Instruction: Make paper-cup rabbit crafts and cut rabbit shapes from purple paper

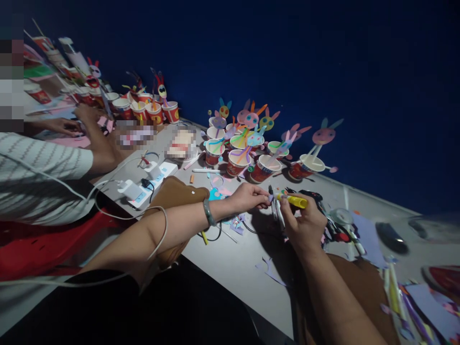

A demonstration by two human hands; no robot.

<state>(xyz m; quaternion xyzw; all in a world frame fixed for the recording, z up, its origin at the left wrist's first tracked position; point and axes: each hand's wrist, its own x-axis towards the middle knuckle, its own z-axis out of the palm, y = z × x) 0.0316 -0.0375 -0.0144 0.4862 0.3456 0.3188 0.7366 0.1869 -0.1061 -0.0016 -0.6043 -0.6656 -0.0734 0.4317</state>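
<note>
My left hand (pixel 253 196), with a bangle at the wrist, pinches a small purple paper piece (pixel 270 197) between thumb and fingertips. Gripped in my right hand (pixel 305 220) is a yellow marker (pixel 296 201), its tip pointing left at that piece. Whether the tip touches the paper I cannot tell. Just beyond both hands stand several red-and-white paper cups (pixel 238 162) holding paper rabbit heads (pixel 323 136) on strips. Blue and purple paper scraps (pixel 215 193) lie left of my left hand, and a purple offcut (pixel 273 273) sits nearer me.
A white power strip (pixel 154 184) with chargers and loose cables lies at left, beside a brown cushion-like thing (pixel 179 191). Another person's hands (pixel 68 125) work farther left near more cups (pixel 154 114). Purple paper (pixel 366 235) and a black computer mouse (pixel 392 237) are at right.
</note>
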